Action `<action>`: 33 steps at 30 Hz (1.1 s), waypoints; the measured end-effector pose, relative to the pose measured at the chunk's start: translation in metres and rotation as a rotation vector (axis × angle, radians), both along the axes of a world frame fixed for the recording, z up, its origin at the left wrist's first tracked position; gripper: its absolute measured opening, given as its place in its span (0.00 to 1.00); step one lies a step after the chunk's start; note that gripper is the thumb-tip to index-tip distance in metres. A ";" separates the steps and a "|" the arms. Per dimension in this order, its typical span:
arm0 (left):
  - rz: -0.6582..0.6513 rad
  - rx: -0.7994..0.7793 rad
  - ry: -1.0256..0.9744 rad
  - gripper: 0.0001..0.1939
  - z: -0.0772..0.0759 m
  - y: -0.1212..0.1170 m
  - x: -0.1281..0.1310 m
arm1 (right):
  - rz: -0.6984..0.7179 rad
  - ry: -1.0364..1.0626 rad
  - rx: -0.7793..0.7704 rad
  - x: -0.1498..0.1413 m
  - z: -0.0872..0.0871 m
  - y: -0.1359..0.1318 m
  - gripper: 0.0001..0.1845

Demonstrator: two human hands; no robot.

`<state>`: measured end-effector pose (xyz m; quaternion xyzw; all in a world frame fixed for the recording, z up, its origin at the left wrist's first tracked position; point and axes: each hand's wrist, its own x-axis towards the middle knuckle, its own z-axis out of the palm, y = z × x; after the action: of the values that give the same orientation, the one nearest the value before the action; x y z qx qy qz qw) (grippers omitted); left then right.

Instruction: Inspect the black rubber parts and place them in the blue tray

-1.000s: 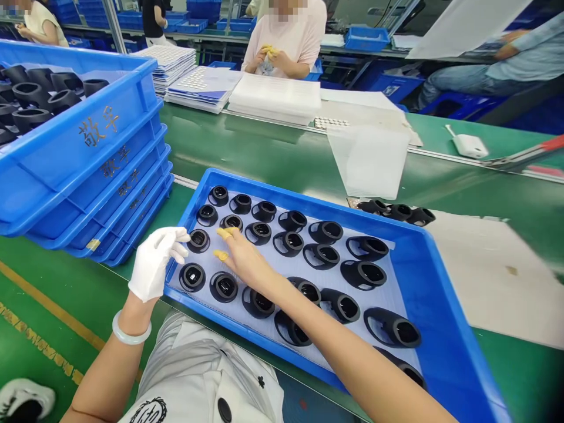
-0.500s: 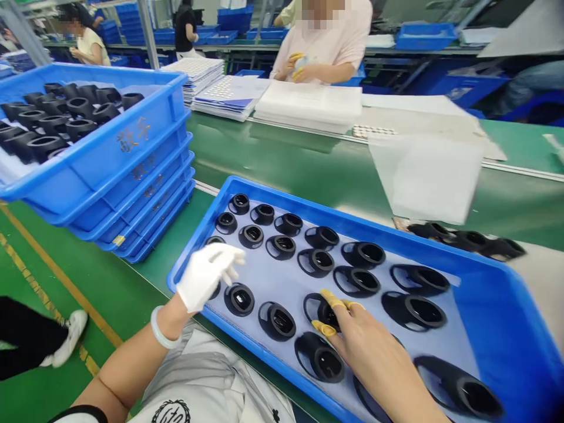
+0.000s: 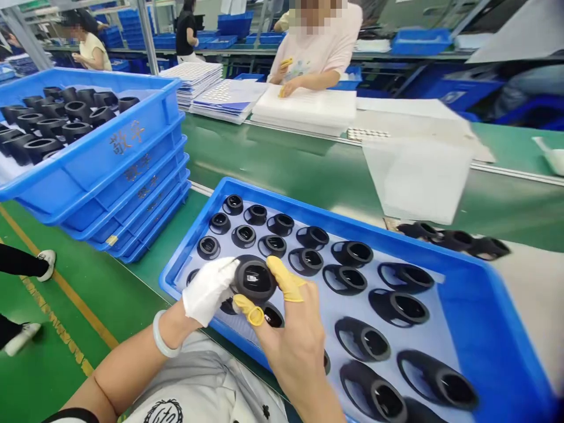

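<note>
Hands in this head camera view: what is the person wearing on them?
The left hand wears a white cloth glove, with a pale, smooth bangle on the wrist. The right hand has no glove, only yellow rubber finger covers on two fingers.

**Glove on one hand, yellow cots on the other**

My left hand [image 3: 207,291] wears a white cotton glove [image 3: 205,288], with a pale, smooth bangle [image 3: 161,336] around the wrist. My right hand [image 3: 295,346] has no glove, only two yellow finger cots [image 3: 284,277]. My loose white clothing [image 3: 207,388] carries a round black print [image 3: 163,412] and a small black mark [image 3: 266,411].
</note>
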<state>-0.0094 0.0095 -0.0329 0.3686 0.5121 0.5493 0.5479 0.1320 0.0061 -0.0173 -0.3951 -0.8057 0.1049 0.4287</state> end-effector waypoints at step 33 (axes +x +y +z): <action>-0.256 0.018 0.102 0.11 0.011 -0.004 -0.009 | 0.259 0.853 -0.992 0.009 0.009 -0.019 0.17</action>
<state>-0.0184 0.0051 -0.0222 0.4631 0.4831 0.4603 0.5833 0.1413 -0.0125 -0.0082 -0.3696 -0.4627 0.6607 0.4614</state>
